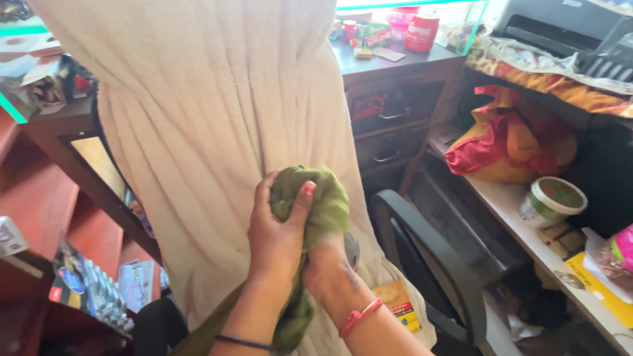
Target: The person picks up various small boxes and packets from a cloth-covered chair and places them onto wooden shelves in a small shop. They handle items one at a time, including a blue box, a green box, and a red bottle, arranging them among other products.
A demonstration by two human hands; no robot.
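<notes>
Both hands are bunched around a green cloth [316,204], holding it up at chest height in front of a hanging cream fabric [204,132]. The left hand [277,237] is closed over the near side of the bundle, thumb pressed up against it, so the wad stays gathered rather than falling loose. The right hand [326,264] is mostly buried beneath the cloth; only its wrist, with a red thread bracelet [359,318], shows clearly, and it seems to grip from below, though I cannot see how its fingers lie. A tail of the green cloth hangs down between the forearms, which suggests only the top part is balled up.

The cream fabric falls in pleats pinched together behind the hands and covers much of the dark wooden counter [395,66] behind. To the right, a black chair [428,257] is pushed in close by a cluttered shelf, where a round tub with a green lid [552,200] sits near the edge. A red and yellow bag [508,142] slumps further back, and a printer [567,26] stands above. Red jars [422,31] stand on the counter top.
</notes>
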